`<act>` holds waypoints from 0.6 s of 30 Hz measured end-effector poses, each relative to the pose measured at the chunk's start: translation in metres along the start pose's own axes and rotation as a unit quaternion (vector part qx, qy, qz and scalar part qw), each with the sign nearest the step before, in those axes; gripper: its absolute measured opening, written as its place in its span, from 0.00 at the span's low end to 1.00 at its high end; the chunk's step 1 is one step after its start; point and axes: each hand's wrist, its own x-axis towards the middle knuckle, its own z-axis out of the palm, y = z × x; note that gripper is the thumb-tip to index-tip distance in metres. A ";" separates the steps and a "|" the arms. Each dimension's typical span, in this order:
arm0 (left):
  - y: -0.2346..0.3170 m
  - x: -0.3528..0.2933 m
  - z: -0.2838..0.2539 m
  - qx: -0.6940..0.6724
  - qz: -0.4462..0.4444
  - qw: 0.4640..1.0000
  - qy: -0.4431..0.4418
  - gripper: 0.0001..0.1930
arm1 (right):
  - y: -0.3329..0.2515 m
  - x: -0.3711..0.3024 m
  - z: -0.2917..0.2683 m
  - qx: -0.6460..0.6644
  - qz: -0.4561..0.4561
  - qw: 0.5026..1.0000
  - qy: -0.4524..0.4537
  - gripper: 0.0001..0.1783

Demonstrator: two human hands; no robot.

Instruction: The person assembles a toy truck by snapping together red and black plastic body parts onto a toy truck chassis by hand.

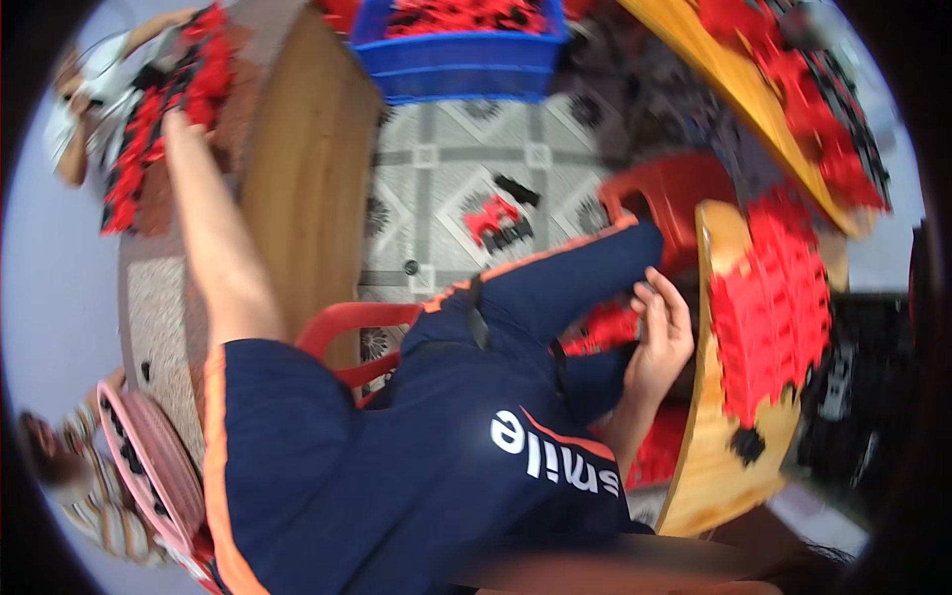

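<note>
Stretched far out to the upper left, my left arm ends with my left hand (pixel 177 123) at a long row of red and black plastic parts (pixel 203 84). Its fingers are lost among the parts and blurred. My right hand (pixel 662 337) is raised beside my right knee, palm partly turned up, the fingers loosely bent and apart. No held thing can be made out in it. Close to its right, a sheet of joined red plastic parts (pixel 772 302) lies on a light wooden table (pixel 709 476), with a small black part (pixel 747 444) at its lower end.
A blue crate (pixel 456 67) of red parts stands on the tiled floor ahead. Loose red and black parts (pixel 499 220) lie on the tiles. Around me are a red plastic stool (pixel 684 198), a pink basket (pixel 149 461) holding black pieces, and two people, upper left and lower left.
</note>
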 end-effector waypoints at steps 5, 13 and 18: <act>-0.071 -0.183 0.238 0.072 0.177 0.835 0.517 0.41 | 0.022 -0.016 -0.035 -0.113 0.060 0.979 0.158 0.14; -0.407 -0.436 0.401 0.389 0.330 0.766 -0.391 0.40 | 0.062 0.030 -0.003 -0.164 0.169 0.962 0.137 0.14; -0.592 -0.468 0.361 0.579 0.059 0.630 -0.515 0.63 | 0.114 0.155 0.008 -0.344 0.199 0.899 -0.183 0.16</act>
